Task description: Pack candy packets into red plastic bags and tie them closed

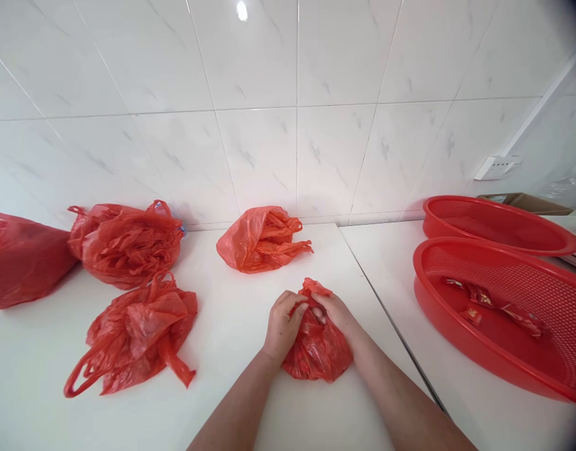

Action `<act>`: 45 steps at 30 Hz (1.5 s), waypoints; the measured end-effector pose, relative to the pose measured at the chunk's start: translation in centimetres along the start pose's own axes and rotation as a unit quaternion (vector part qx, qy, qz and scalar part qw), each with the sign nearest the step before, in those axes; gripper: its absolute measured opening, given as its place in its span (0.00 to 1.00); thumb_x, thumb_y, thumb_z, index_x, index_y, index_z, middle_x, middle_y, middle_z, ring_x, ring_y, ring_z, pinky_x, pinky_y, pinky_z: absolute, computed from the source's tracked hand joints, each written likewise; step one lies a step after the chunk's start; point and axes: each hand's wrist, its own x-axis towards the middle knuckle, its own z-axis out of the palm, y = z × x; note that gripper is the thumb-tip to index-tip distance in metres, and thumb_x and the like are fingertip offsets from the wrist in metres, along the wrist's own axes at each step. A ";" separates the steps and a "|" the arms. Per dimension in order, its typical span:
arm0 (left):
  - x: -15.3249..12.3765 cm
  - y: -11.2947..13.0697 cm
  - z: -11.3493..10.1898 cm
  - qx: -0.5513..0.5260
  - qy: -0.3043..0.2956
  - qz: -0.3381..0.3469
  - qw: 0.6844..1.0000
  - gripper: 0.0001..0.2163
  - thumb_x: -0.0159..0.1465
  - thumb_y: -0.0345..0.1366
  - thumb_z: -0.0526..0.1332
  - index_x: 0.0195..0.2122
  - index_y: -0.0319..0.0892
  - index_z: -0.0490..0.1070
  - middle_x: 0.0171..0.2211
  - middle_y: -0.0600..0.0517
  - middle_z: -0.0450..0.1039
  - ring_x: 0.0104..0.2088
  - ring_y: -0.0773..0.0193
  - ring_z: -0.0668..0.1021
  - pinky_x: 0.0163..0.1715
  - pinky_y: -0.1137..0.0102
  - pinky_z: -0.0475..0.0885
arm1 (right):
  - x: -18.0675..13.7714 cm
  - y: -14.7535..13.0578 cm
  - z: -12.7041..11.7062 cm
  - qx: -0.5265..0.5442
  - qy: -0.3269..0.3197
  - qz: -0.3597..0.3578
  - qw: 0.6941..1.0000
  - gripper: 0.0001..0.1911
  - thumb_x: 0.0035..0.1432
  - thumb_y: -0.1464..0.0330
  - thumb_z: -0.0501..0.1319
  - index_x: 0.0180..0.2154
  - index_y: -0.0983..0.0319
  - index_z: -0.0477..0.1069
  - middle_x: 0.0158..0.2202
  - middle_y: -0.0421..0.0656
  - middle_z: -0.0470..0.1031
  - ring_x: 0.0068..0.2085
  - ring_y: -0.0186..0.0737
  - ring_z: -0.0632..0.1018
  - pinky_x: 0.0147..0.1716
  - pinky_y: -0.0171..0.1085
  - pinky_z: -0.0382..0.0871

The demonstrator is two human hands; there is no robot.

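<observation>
A small red plastic bag (317,351) sits on the white counter (231,326) right in front of me. My left hand (282,326) and my right hand (335,315) both pinch its gathered top, fingers closed on the plastic. What is inside the bag is hidden.
More red plastic bags lie around: one behind (260,241), one at front left (138,335), one at back left (126,243), a large one at the far left edge (20,260). Two red mesh baskets stand right, the near one (504,319) holding small packets (499,307), the far one (499,224) behind. Tiled wall at back.
</observation>
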 end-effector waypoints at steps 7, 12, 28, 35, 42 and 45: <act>1.0 -2.0 -1.2 -0.002 0.066 -0.058 0.996 0.02 0.54 0.33 0.65 0.26 0.44 0.73 0.31 0.52 0.73 0.33 0.63 0.71 0.37 0.72 0.64 | -1.0 -0.1 0.0 0.072 -0.070 -0.022 0.995 0.18 0.55 0.50 0.57 0.35 0.57 0.71 0.19 0.35 0.62 0.21 0.32 0.64 0.26 0.35 0.61; 1.1 -2.4 -1.5 -0.015 0.013 -0.063 0.998 0.05 0.57 0.37 0.64 0.28 0.43 0.69 0.37 0.51 0.72 0.34 0.65 0.72 0.36 0.72 0.65 | -0.4 -0.3 -0.7 0.023 -0.080 -0.034 0.996 0.09 0.48 0.66 0.66 0.31 0.59 0.69 0.22 0.34 0.67 0.22 0.29 0.65 0.26 0.32 0.60; 0.0 -1.6 -0.3 0.146 0.006 0.018 0.989 0.06 0.54 0.30 0.62 0.24 0.43 0.64 0.28 0.55 0.67 0.30 0.66 0.68 0.33 0.72 0.63 | 0.6 0.9 -1.3 -0.298 0.176 -0.143 0.927 0.03 0.47 0.70 0.57 0.23 0.59 0.68 0.23 0.37 0.71 0.26 0.35 0.67 0.24 0.34 0.58; 0.3 -2.1 -0.7 0.190 -0.002 0.024 0.981 0.06 0.55 0.31 0.60 0.24 0.43 0.62 0.29 0.56 0.67 0.31 0.67 0.68 0.34 0.72 0.64 | 0.7 -0.1 -1.0 -0.132 0.088 -0.115 0.981 0.07 0.41 0.72 0.61 0.29 0.60 0.71 0.27 0.37 0.74 0.29 0.36 0.72 0.30 0.35 0.65; 0.4 -2.0 -1.0 0.200 0.026 0.054 0.978 0.06 0.57 0.32 0.60 0.25 0.43 0.62 0.34 0.54 0.68 0.35 0.66 0.71 0.37 0.70 0.66 | 0.1 -0.8 -1.6 0.145 -0.023 -0.050 0.988 0.14 0.48 0.67 0.63 0.39 0.60 0.73 0.36 0.41 0.77 0.37 0.40 0.77 0.40 0.39 0.69; 0.5 -2.0 -1.2 0.216 0.040 0.074 0.973 0.06 0.57 0.31 0.60 0.25 0.43 0.63 0.38 0.53 0.68 0.39 0.65 0.72 0.41 0.69 0.66 | 0.4 -0.8 -2.3 0.215 -0.011 -0.065 0.974 0.09 0.48 0.67 0.66 0.34 0.59 0.72 0.33 0.38 0.76 0.33 0.36 0.76 0.36 0.36 0.70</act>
